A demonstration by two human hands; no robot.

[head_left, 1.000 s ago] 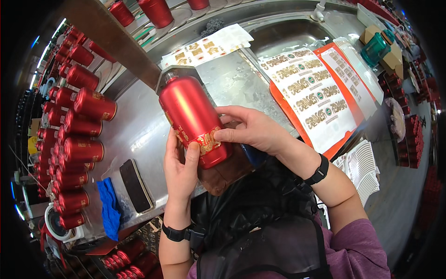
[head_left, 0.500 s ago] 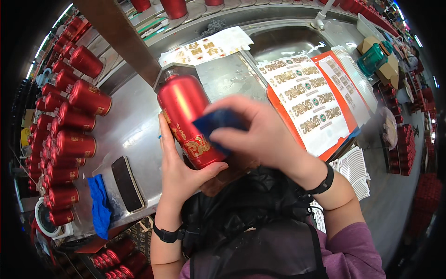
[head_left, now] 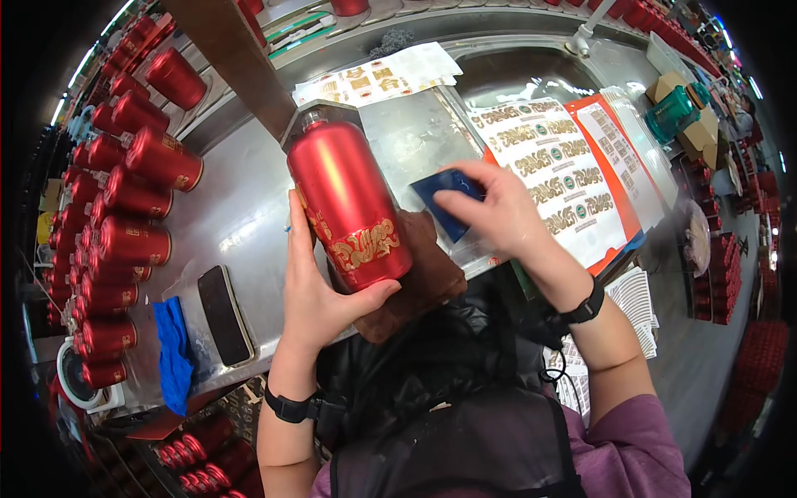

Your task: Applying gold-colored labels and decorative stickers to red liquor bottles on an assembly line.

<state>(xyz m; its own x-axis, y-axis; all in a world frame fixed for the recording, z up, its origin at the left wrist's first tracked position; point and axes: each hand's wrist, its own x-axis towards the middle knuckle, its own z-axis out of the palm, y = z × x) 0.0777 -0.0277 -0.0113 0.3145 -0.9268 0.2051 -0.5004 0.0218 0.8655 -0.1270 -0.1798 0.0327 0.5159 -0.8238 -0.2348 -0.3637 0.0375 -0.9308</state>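
A glossy red bottle (head_left: 343, 191) with a gold ornamental decal (head_left: 362, 247) low on its side lies tilted, its neck pointing away from me. My left hand (head_left: 322, 286) cradles its base end, thumb along the bottom edge and fingers up the left side. Between the thumb and fingers of my right hand (head_left: 504, 207) is a flat blue scraper (head_left: 449, 199), held off to the right of the bottle without touching it. Beneath the bottle's lower end is a bunched brown cloth (head_left: 433, 280). Its neck lies at a dark angular metal rest (head_left: 336, 108).
Decal sheets (head_left: 556, 166) lie on an orange folder at the right, beside a sink (head_left: 531, 70). Red bottles (head_left: 137, 242) crowd the left, near a phone (head_left: 224, 315) and a blue cloth (head_left: 173, 353). A brown post (head_left: 237, 66) rises beyond the bottle.
My right hand has drawn the scraper off the bottle's lower side and away to the right. The bottle's decal has turned more into view; my left hand still holds the base.
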